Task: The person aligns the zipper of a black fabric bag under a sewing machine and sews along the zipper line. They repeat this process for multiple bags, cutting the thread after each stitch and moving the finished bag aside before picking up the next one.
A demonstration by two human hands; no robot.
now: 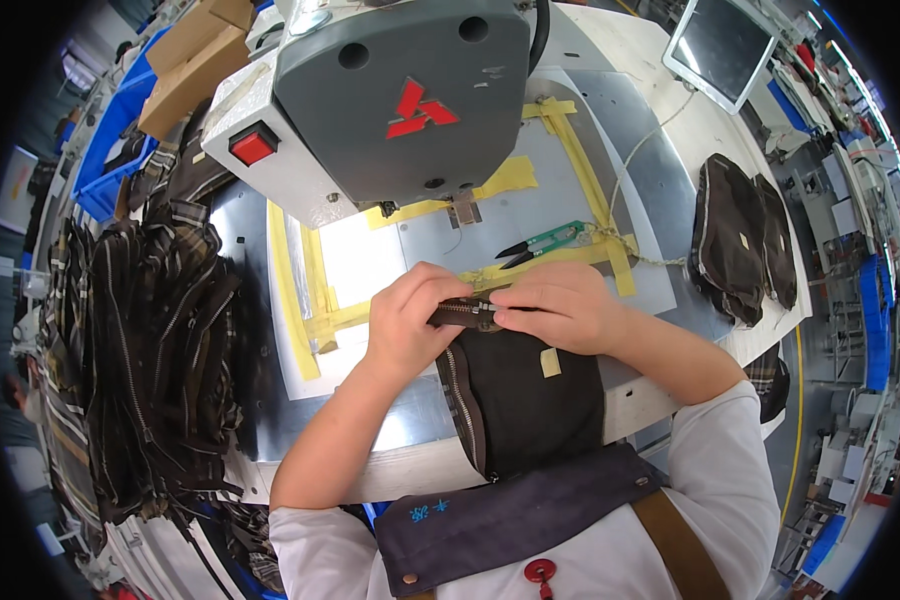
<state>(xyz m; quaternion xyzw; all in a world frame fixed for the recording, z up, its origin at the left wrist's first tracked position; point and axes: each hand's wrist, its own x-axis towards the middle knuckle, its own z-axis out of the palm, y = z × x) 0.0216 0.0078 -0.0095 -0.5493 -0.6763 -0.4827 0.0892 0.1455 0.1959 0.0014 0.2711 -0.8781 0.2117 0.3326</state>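
A dark brown fabric piece (530, 400) with a metal zipper (460, 395) down its left side and a small pale tag lies at the table's near edge, against my body. My left hand (415, 315) pinches the zipper's far end, its fingers closed on the brown tape. Close beside it, my right hand (555, 308) grips the same edge between thumb and fingers. Just beyond my hands rest green-handled thread snips (545, 243) with dark blades, tied to a cord. Over the work plate hangs the grey head of a sewing machine (400, 110).
Yellow tape (575, 160) frames the plate. At left is a big heap of brown zippered pieces (160, 350), with a blue bin (110, 180) and cardboard box (195, 70) behind. Finished-looking brown pieces (735, 240) lie at right, below a screen (722, 50). A red switch (253, 144) is on the machine.
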